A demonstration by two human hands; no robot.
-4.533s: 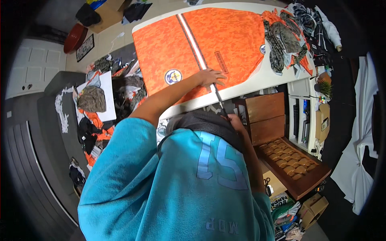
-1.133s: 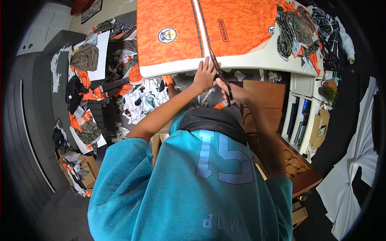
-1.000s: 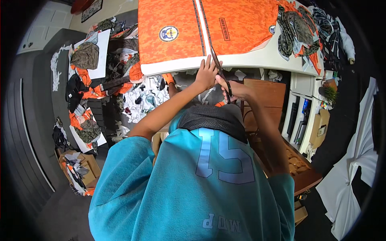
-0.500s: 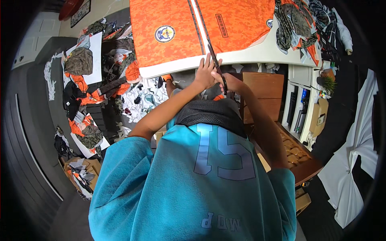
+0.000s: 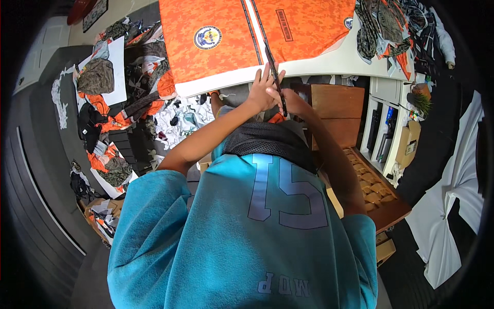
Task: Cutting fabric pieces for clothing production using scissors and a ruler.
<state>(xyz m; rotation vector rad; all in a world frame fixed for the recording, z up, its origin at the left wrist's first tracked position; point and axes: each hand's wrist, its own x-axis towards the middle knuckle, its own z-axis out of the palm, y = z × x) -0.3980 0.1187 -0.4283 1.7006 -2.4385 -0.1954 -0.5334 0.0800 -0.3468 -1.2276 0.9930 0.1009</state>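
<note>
An orange camouflage-patterned garment piece (image 5: pixel 226 64) lies flat on the white table, with a round emblem on its left side. Dark zipper tape (image 5: pixel 270 57) runs down its middle, and one length hangs past the hem over the table's front edge. My left hand (image 5: pixel 261 95) is beside this loose length, its fingers spread and pointing toward the table. My right hand (image 5: pixel 293 102) is closed, pinching the tape close to its lower end. Part of the right hand's fingers is hidden behind the tape and the left hand.
The white table (image 5: pixel 314 68) has its edge just beyond my hands. Fabric heaps (image 5: pixel 383 31) lie at its right end. White scraps (image 5: pixel 180 121) cover the floor at left. A brown wooden chair (image 5: pixel 337 110) and a white shelf unit (image 5: pixel 383 123) stand at right.
The whole view has shifted slightly. My left fingers are spread a little wider against the zipper tape, while my right hand keeps its pinch near the lower end.
</note>
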